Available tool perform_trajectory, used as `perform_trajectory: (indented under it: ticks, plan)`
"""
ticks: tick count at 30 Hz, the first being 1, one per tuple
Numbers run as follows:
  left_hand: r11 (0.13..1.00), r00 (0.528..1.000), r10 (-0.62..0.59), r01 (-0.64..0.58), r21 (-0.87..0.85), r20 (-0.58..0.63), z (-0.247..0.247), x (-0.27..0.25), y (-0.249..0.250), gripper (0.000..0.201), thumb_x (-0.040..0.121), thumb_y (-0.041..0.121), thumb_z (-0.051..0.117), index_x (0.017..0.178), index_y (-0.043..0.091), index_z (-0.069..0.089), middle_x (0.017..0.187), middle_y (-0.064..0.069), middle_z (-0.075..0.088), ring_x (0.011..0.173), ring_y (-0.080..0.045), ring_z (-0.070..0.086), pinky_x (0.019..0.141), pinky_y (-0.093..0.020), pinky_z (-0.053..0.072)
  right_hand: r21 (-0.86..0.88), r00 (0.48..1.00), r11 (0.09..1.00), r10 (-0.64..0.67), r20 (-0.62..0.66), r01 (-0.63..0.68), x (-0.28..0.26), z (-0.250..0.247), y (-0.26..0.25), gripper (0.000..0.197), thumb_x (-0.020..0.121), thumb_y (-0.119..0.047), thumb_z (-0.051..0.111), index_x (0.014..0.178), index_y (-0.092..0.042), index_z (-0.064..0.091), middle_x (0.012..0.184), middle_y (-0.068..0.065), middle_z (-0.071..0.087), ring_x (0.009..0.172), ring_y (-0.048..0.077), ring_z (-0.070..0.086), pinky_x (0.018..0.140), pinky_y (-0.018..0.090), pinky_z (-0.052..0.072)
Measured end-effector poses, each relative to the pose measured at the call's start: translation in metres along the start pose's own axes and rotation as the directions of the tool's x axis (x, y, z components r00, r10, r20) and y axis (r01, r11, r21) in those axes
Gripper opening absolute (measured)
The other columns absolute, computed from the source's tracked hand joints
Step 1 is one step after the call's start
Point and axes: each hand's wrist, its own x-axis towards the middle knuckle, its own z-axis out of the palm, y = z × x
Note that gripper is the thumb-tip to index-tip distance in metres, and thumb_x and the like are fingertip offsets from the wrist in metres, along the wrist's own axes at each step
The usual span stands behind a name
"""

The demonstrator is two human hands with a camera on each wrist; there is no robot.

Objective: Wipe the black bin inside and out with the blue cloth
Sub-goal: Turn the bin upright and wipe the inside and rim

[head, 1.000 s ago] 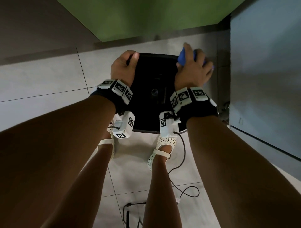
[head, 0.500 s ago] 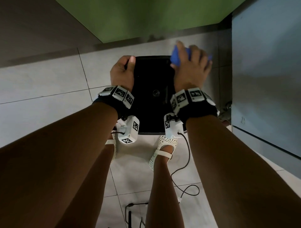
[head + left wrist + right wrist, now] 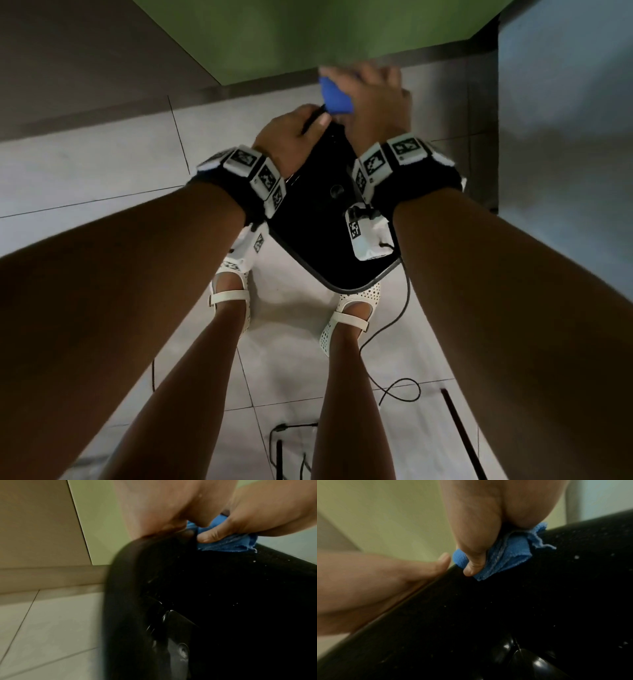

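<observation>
Gripping the bunched blue cloth (image 3: 335, 97) with our right hand (image 3: 373, 102), fingers (image 3: 471, 555) curled round it, thumb pinning it against the far rim of the black bin (image 3: 318, 219). Cloth sits at the rim's top corner, partly draped inside. Our left hand (image 3: 291, 140) holds the same rim just beside it, thumb over the edge, fingers wrapped outside. Bin stands on the tiled floor (image 3: 102, 164); inside looks wet, with pale specks, no contents visible.
</observation>
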Motion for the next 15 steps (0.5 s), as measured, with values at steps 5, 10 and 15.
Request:
perform_trajectory:
  ticks: [5, 10, 15]
  plan:
    - [0.996, 0.994, 0.011, -0.021, -0.086, -0.109, 0.008, -0.001, -0.001, 0.034, 0.099, 0.026, 0.035, 0.126, 0.014, 0.051, 0.121, -0.011, 0.063, 0.11, -0.025, 0.057, 0.085, -0.021, 0.038, -0.024, 0.998, 1.0, 0.013, -0.054, -0.015, -0.003, 0.01, -0.003, 0.058, 0.086, -0.028, 0.057, 0.136, -0.046, 0.033, 0.137, -0.003, 0.04, 0.126, 0.026, 0.033, 0.102, 0.041, 0.029]
    - [0.99, 0.986, -0.034, 0.011, -0.142, -0.163, 0.015, -0.003, 0.0, 0.031, 0.097, 0.027, 0.039, 0.119, 0.012, 0.055, 0.108, -0.014, 0.067, 0.101, -0.031, 0.06, 0.087, -0.034, 0.048, 0.057, 0.948, 0.953, 0.302, -0.105, -0.297, -0.029, 0.011, 0.015, 0.063, 0.088, -0.03, 0.053, 0.141, -0.042, 0.022, 0.142, 0.004, 0.035, 0.128, 0.031, 0.03, 0.107, 0.05, 0.022]
    - [0.991, 0.981, -0.056, 0.033, -0.127, -0.186, 0.018, -0.009, -0.002, 0.031, 0.098, 0.028, 0.037, 0.119, 0.012, 0.054, 0.106, -0.011, 0.067, 0.099, -0.027, 0.06, 0.076, -0.021, 0.04, 0.133, 0.824, 0.834, 0.551, -0.131, -0.536, -0.052, 0.021, 0.028, 0.059, 0.088, -0.028, 0.052, 0.139, -0.043, 0.026, 0.143, 0.005, 0.03, 0.132, 0.034, 0.023, 0.111, 0.056, 0.012]
